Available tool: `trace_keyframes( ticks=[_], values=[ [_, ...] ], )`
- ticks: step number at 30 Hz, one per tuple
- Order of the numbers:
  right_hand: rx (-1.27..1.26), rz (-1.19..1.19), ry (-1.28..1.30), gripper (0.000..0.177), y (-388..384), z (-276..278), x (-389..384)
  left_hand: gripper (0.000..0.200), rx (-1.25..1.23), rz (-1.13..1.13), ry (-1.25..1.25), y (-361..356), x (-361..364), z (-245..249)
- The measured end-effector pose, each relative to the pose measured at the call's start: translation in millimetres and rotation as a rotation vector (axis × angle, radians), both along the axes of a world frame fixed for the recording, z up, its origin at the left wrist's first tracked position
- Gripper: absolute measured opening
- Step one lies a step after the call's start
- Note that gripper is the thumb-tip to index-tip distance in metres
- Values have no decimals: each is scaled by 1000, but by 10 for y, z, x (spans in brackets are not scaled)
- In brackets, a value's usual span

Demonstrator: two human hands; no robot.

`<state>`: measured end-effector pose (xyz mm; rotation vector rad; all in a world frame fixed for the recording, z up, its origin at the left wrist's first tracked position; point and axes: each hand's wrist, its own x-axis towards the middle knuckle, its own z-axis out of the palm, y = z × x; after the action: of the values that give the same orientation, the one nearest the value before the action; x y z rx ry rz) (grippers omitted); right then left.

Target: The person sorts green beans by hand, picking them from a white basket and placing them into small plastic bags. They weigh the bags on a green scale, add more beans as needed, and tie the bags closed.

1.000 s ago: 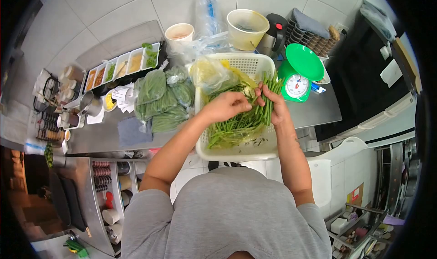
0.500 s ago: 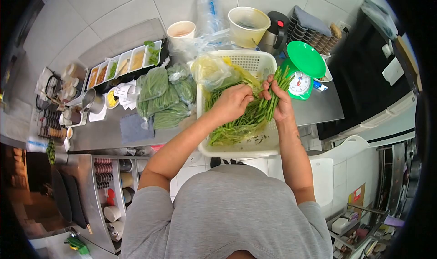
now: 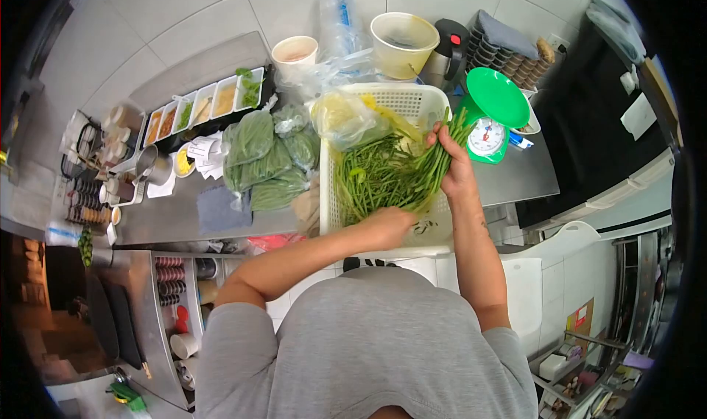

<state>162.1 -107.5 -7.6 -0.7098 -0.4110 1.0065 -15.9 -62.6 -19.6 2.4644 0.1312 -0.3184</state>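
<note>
A white plastic basket (image 3: 409,99) on the steel counter holds a heap of long green stems (image 3: 372,176). My right hand (image 3: 454,165) grips a bunch of these stems (image 3: 440,154) at the basket's right side, their tips pointing up toward the scale. My left hand (image 3: 390,226) is low at the basket's near edge, fingers curled down among the stem ends; whether it grips any is hidden. A clear bag with yellow-green contents (image 3: 342,117) lies in the basket's far left corner.
Filled bags of greens (image 3: 265,161) lie left of the basket. A green scale (image 3: 492,113) stands to the right. Behind are two tubs (image 3: 401,43), a kettle (image 3: 449,51) and a row of garnish trays (image 3: 202,106). A grey cloth (image 3: 221,207) lies on the counter.
My left hand left the bunch near my right hand and dropped to the basket's near edge. My right hand stays at the right side, still holding the stems.
</note>
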Motion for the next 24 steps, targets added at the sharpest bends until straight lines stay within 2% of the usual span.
trace_keyframes(
  ticks=[2,5,7,10,13,16,19,22,24],
  values=[
    [-68,-20,-8,20,-11,58,-78,27,-293,-96,-379,-52,113,-151],
    [-9,-33,-27,18,-4,29,-49,34,111,-196,-22,274,106,365],
    [-117,-45,-106,17,-13,22,-28,37,382,-256,134,566,-35,373],
    [-226,-51,-160,15,4,73,-70,36,423,-222,83,696,-290,399],
    [-301,-52,-154,14,-3,78,-99,33,528,-347,-11,586,-234,173],
    [-310,-113,-118,15,3,117,-94,25,503,-337,-1,594,-114,163],
    [-261,-151,-109,16,-15,92,-42,14,155,-44,-253,966,37,471],
    [-300,-156,-184,20,-12,190,-101,13,-190,197,-385,1204,110,622],
    [-326,-122,-251,25,-33,222,-144,12,-526,357,-296,1186,110,694]
  ],
)
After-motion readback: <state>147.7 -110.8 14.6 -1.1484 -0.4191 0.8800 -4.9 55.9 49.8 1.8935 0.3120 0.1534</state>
